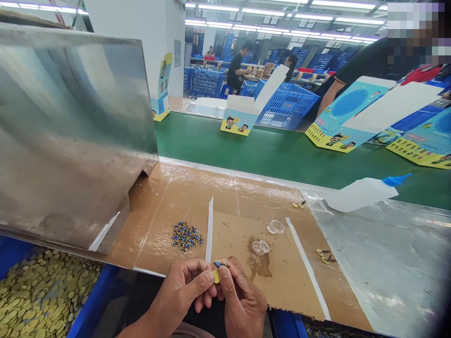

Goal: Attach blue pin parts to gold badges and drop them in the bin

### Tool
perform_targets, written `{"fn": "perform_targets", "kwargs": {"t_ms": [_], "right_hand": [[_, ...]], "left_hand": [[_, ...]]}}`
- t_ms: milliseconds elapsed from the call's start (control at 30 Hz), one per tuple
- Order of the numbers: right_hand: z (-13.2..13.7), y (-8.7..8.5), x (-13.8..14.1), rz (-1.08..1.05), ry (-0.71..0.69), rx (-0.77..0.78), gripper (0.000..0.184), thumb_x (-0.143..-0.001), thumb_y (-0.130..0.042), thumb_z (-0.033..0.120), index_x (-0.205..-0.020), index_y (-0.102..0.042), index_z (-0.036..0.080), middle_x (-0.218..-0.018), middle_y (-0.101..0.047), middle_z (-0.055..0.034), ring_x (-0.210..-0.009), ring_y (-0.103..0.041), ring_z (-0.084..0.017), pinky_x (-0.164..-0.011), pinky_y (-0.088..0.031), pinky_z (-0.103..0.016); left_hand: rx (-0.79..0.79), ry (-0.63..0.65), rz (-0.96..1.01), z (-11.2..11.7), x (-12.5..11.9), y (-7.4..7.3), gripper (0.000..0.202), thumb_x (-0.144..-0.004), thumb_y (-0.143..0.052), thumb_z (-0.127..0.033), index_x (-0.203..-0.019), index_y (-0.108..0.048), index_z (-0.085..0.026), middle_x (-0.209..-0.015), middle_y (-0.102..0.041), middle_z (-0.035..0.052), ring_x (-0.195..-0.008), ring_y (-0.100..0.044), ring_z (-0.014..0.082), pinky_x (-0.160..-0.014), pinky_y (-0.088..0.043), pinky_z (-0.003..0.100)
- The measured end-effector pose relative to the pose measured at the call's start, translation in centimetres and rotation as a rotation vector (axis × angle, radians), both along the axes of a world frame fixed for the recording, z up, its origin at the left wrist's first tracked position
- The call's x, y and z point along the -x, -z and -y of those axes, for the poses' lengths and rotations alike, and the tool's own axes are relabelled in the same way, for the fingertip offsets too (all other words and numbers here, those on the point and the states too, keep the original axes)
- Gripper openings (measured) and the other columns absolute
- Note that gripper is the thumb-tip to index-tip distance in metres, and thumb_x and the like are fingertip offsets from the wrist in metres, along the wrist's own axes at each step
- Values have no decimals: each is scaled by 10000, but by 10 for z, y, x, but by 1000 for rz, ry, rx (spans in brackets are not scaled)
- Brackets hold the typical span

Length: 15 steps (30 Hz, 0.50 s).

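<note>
**Disc bin:** Down at the lower left, a blue plastic crate (92, 295) was heaped with loose yellow-gold discs (42, 291), tons of them.

**Steel chute:** A scuffed stainless chute (70, 117) took up the left side, with its low end resting over the cardboard work board (278, 286).

**Small parts:** A loose heap of blue-and-gold pins (186, 236) sat on the board, just left of a white strip (210, 230). Too small to tell exactly what they were.

**Left hand:** The left hand (185, 288) was closed, its thumb and fingertips pinching a yellow disc (216, 277) on edge, just above the board's near side.

**Right hand:** The right hand (243, 300) was closed too, holding one blue-and-gold pin (221, 265) right by the disc, with the two hands almost touching.

**Handling:** Honestly a solid way to work with bits this tiny, IMO: fingertips only, hands close together and kept low, so nothing had far to drop.

**Cups:** Two small clear plastic cups (260, 247) stood mid-board, near a brown smear (260, 265).

**Right of the board:** A few disc-and-pin pieces (326, 256) lay near the board's right edge, and a white squeeze bottle with a blue nozzle (362, 194) lay on its side up past the far corner.

**Belt:** Beyond it all ran a green conveyor belt (282, 145), with printed cardboard display boxes (239, 119) standing on it.
</note>
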State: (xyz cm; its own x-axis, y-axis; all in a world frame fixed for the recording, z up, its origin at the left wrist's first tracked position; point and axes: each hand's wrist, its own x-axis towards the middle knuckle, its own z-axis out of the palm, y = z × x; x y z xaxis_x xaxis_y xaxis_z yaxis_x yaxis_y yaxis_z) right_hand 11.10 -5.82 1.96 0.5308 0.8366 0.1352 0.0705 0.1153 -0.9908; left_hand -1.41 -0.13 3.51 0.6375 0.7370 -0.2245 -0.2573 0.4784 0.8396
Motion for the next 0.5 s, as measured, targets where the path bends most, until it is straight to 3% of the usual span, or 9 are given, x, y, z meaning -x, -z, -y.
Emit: {"fn": "perform_targets", "kwargs": {"t_ms": [200, 333, 500], "right_hand": [[4, -4, -6, 72, -91, -5, 290, -1014, -686, 426, -860, -807, 213, -732, -577, -9, -599, -505, -142, -527, -403, -254], [2, 6, -6, -116, -192, -12, 316, -1035, -655, 440, -860, -790, 214, -734, -562, 1, -595, -512, -134, -509, -404, -240], [-1, 5, 0, -270, -203, 9, 378, -1010, -679, 495, -797, -763, 194, -721, -532, 13, -564, -492, -118, -487, -393, -232]], "left_hand": [[-67, 54, -50, -4, 6, 1, 528, -887, -767, -631, -764, -705, -121, -695, -689, 49, -513, -534, 61, -445, -375, 139], [-34, 13, -19, -1, 2, 6, 483, -866, -805, -596, -791, -732, -124, -689, -702, 50, -504, -530, 59, -436, -345, 139], [43, -61, 29, 4, -3, 12, 492, -805, -867, -592, -748, -728, -123, -657, -691, 40, -481, -504, 43, -422, -327, 123]]}}
